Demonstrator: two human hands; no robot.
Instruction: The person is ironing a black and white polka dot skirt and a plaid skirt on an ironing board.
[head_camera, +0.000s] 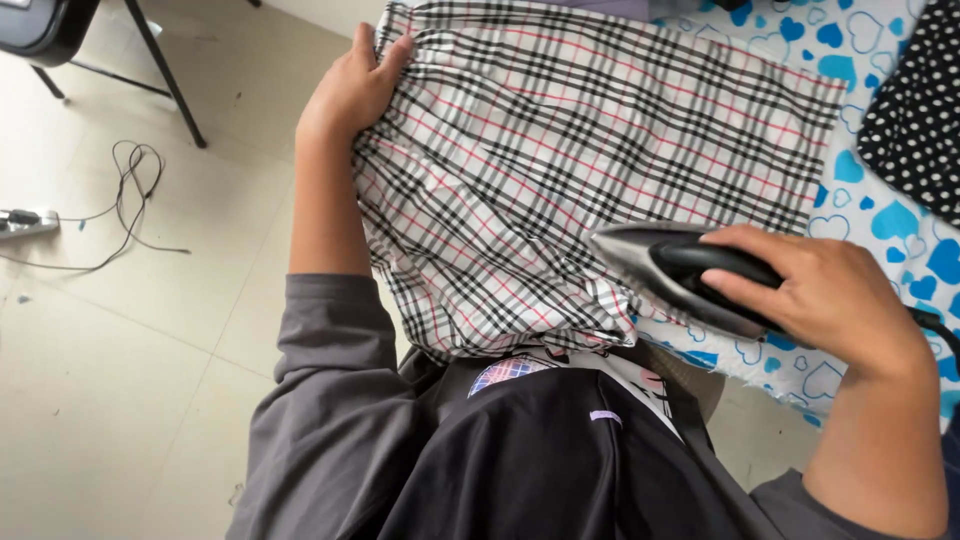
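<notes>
My left hand (350, 92) pinches the plaid cloth (580, 160) at its ten o'clock edge, grip closed on the fabric. My right hand (835, 295) wraps fully round the black handle of the iron (665, 270), resting at the cloth's four o'clock corner on the heart-patterned table cover (900, 225).
</notes>
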